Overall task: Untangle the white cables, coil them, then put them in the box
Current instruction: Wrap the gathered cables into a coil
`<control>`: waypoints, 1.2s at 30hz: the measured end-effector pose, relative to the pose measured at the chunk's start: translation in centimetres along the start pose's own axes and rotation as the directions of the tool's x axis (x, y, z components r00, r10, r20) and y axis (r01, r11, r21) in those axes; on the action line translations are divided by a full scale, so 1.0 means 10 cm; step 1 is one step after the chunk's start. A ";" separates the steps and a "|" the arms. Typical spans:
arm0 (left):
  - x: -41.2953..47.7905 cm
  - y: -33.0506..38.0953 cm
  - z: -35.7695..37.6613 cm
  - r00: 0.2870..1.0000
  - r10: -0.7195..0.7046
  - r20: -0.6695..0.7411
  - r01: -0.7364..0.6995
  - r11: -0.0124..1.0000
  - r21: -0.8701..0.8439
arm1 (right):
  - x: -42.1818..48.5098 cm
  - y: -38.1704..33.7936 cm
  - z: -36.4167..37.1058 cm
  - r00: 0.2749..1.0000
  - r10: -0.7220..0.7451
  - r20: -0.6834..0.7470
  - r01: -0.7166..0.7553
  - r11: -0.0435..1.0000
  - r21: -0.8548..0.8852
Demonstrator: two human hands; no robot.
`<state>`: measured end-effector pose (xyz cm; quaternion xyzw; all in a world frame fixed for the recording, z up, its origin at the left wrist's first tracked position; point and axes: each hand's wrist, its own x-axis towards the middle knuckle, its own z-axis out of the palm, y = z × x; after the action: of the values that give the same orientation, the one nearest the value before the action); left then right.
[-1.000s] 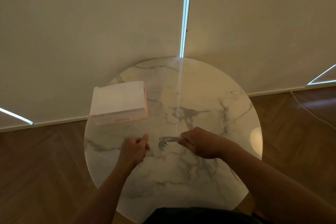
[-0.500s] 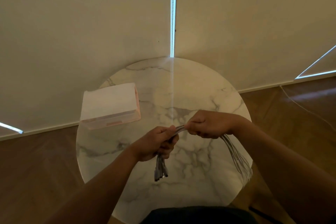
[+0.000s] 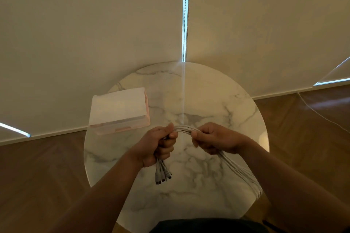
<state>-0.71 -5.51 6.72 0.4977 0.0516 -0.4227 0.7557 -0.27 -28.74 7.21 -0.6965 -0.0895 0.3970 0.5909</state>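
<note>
A bundle of several white cables (image 3: 184, 129) arches between my two hands above the round marble table (image 3: 217, 104). My left hand (image 3: 157, 143) grips one end of the bundle, and the plug ends (image 3: 162, 175) hang below its fist. My right hand (image 3: 216, 139) grips the bundle a short way to the right. From there the loose strands (image 3: 244, 174) trail down past the table's right front edge. The pale pink box (image 3: 118, 109) stands on the table's left rear part, left of my left hand.
The table stands against a cream wall with a bright vertical slit (image 3: 185, 15). Brown wooden floor (image 3: 37, 176) lies on both sides. A thin white cord (image 3: 320, 113) runs across the floor at the right.
Both hands have lifted the bundle off the table. My left hand went from holding nothing to gripping the plug end. The hands have since moved slightly apart.
</note>
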 end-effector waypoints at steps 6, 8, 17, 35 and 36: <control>-0.05 -0.09 -0.10 0.998 -0.010 -0.061 0.006 0.998 -0.066 | -0.16 0.36 0.05 0.999 -0.003 -0.048 0.004 0.999 0.032; -0.05 -0.11 -0.10 0.998 -0.012 -0.054 0.009 0.998 -0.058 | -0.17 0.33 0.04 0.990 -0.013 -0.144 0.005 0.998 -0.055; -0.13 -0.12 -0.02 0.973 0.043 0.225 -0.023 0.996 -0.088 | -0.24 0.00 -0.19 0.983 -0.121 -0.135 0.124 0.992 0.012; -0.18 0.41 0.18 0.975 0.101 0.200 -0.049 0.967 -0.250 | -0.19 -0.02 -0.12 0.963 -0.208 -0.172 0.219 0.975 0.046; -0.19 0.50 0.17 0.979 0.149 0.141 -0.107 0.958 -0.267 | -0.17 0.12 -0.05 0.957 -0.199 -0.213 0.197 0.980 -0.031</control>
<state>0.91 -4.99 12.04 0.3618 0.0130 -0.4011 0.8415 -1.53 -30.45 6.94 -0.7258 -0.0959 0.2577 0.6305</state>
